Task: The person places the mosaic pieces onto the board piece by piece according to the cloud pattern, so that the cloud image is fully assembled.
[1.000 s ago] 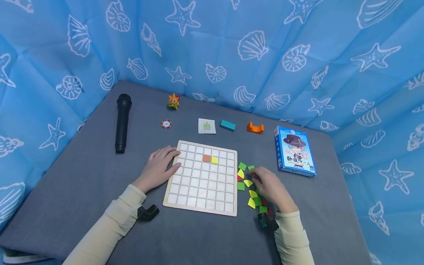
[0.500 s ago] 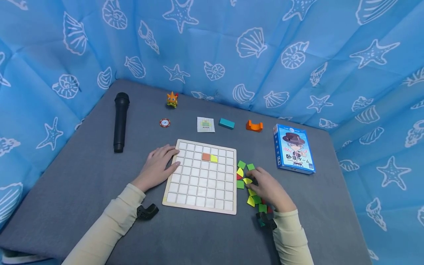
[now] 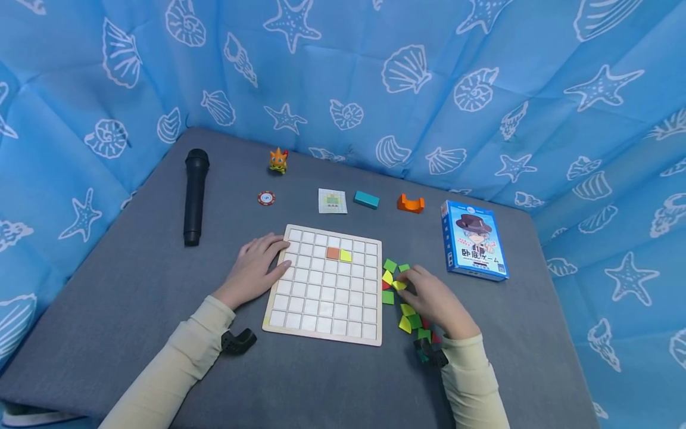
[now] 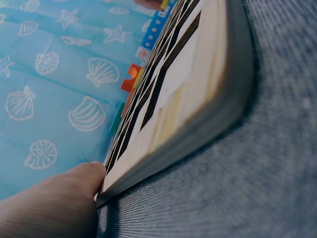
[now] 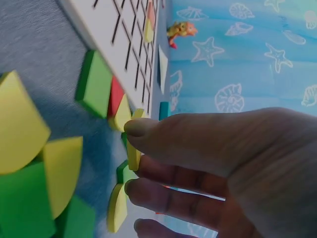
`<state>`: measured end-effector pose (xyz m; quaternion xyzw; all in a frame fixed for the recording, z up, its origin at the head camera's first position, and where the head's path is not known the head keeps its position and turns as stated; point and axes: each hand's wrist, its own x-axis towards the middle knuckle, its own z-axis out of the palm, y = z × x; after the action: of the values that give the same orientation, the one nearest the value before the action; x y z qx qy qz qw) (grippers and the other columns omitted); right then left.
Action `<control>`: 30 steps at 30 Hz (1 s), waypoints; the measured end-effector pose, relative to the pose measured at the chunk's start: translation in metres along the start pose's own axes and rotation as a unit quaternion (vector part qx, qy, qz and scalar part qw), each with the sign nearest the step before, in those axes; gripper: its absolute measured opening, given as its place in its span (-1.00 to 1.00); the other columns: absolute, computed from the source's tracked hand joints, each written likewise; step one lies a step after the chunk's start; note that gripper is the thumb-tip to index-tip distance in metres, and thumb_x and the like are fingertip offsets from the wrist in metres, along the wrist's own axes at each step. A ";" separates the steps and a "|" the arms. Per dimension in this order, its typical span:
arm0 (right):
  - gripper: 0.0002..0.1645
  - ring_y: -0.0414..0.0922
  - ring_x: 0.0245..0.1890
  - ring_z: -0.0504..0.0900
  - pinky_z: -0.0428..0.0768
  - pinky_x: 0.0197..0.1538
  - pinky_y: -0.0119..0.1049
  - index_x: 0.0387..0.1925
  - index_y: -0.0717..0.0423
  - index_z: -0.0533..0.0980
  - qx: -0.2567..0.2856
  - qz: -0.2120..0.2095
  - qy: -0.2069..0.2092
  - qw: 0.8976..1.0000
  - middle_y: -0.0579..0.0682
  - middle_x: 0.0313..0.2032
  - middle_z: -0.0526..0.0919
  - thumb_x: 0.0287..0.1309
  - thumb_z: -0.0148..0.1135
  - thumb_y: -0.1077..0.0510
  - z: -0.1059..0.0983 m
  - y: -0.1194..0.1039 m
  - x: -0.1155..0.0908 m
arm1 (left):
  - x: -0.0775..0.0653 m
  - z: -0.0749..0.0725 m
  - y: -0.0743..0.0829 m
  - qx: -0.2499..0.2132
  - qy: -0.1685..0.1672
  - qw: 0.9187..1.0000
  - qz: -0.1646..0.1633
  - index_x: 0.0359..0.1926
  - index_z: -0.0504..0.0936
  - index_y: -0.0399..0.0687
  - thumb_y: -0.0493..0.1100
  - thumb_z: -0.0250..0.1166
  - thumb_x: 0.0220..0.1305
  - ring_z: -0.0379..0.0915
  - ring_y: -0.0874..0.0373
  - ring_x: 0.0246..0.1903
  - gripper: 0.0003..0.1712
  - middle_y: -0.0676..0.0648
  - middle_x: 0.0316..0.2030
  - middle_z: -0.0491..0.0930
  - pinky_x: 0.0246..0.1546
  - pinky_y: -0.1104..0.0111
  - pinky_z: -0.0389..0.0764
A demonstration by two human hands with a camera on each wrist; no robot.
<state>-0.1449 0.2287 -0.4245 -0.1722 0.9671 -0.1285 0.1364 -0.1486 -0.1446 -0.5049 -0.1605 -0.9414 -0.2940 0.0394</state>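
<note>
Yellow piece [image 5: 132,154] newly lifted between fingers [image 5: 148,130]

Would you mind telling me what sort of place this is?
Probably a staged tabletop play set: a grey table backed by a blue seashell-print cloth, with a grid puzzle board and a game box.

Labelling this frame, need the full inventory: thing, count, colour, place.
grid board: 1, white cells with wood frame, table centre
tiles on board: 2, orange and yellow, upper rows
loose tiles: pile, count unclear, green, yellow, red, right of board
microphone: 1, black, far left
toy figure: 1, orange, back edge
chip: 1, red and white
card: 1, white
block: 1, teal
orange piece: 1
game box: 1, blue, right
left hand: rests on board's left edge
right hand: pinches yellow tile
</note>
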 end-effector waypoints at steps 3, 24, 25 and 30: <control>-0.72 -0.11 -0.26 0.52 0.62 -0.15 -0.18 -0.07 0.11 0.56 0.005 -0.029 0.016 0.999 -0.02 -0.16 0.55 0.17 0.31 0.18 -0.002 -0.007 0.003 | 0.000 0.001 -0.001 0.004 0.002 1.000 0.004 0.29 0.40 0.05 0.17 0.07 0.39 0.02 -0.10 0.41 -0.45 -0.10 0.32 0.30 0.35 -0.12 -0.02; -0.71 -0.15 -0.15 0.61 0.62 -0.10 -0.28 -0.06 0.11 0.56 0.009 -0.204 0.083 0.975 -0.04 -0.10 0.60 0.15 0.31 0.26 0.013 -0.074 0.061 | 0.000 -0.001 -0.001 0.012 0.000 1.000 -0.003 0.30 0.39 0.08 0.18 0.07 0.39 0.02 -0.06 0.42 -0.44 -0.07 0.34 0.29 0.36 -0.09 -0.01; -0.71 -0.16 -0.14 0.60 0.62 -0.08 -0.28 -0.06 0.10 0.56 0.009 -0.208 0.085 0.974 -0.05 -0.11 0.60 0.15 0.31 0.26 0.014 -0.077 0.065 | 0.000 -0.001 -0.001 0.011 0.001 1.000 -0.002 0.30 0.40 0.08 0.18 0.07 0.39 0.02 -0.06 0.42 -0.44 -0.07 0.34 0.29 0.36 -0.09 -0.01; -0.73 -0.17 -0.11 0.56 0.59 -0.05 -0.31 -0.08 0.08 0.56 0.005 -0.230 0.088 0.969 -0.07 -0.12 0.60 0.15 0.30 0.26 0.018 -0.089 0.081 | -0.001 0.000 -0.001 0.007 0.000 1.000 0.002 0.30 0.40 0.09 0.17 0.08 0.39 0.02 -0.06 0.42 -0.45 -0.06 0.33 0.29 0.36 -0.09 0.00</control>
<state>-0.1861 0.1142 -0.4329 -0.3772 0.9090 -0.1762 0.0183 -0.1481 -0.1452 -0.5058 -0.1617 -0.9433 -0.2870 0.0416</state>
